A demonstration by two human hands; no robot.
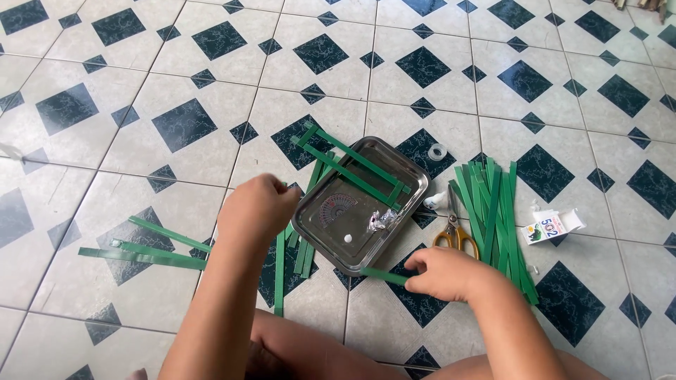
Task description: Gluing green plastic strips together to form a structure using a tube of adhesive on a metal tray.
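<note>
Tiled floor, rectangular steel tray (415, 184) between both hands.
Right hand (445, 273) pinches a flat green strip (384, 275); left hand (258, 208) closed, contents unclear.

Both forearms are bare, without sleeves. Left hand (257, 209) and right hand (443, 273): no gloves, rings or watch.

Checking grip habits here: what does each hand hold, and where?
Right hand pinches a green strip at its right end. Left hand is closed; its hold cannot be told.
</note>
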